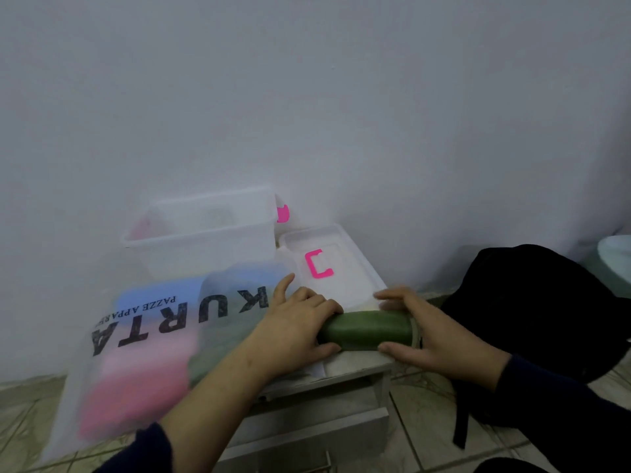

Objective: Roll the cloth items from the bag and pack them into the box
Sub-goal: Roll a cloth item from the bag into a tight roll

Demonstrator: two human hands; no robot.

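Observation:
A green cloth roll [368, 329] lies across the front of a small table. My left hand [297, 329] grips its left end with fingers curled over it. My right hand [433, 332] grips its right end, thumb underneath. To the left lies a translucent bag [143, 322] printed "KURTA", with pink, blue and green cloth showing through. Behind it stands a clear plastic box [205, 233], open at the top.
The box's clear lid [327, 261] with a pink clip lies flat behind my hands. A black bag [546, 312] sits on the tiled floor to the right. The small grey table [355, 367] stands against a white wall.

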